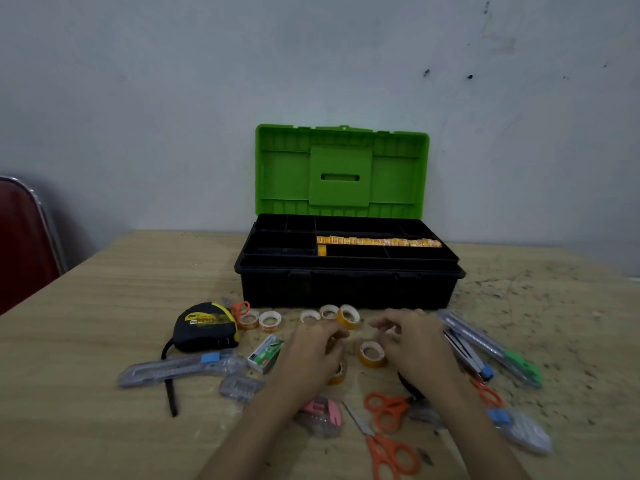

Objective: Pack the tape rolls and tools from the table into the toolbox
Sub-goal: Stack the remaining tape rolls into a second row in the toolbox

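- Your left hand [313, 344] hovered low over the table [104, 306], fingers curled; honestly couldn't tell if it had hold of anything.
- Your right hand [412, 337] was the same deal, fingers bent and blurry, grip unclear.
- One tape roll [371, 354] lay between your hands, more rolls [270, 320] just past your left fingertips.
- The toolbox [346, 285] stood open beyond both hands.
- Orange scissors [386, 408] lay by your right wrist, tape measure [206, 327] off to your left.

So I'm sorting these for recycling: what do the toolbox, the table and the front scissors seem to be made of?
Toolbox: moulded plastic, black base with a green lid, ribbed and matte. Table: light wood or wood-look laminate, grain lines showing, scuffed at right. Front scissors: orange plastic handles and a grey blade, probably metal.
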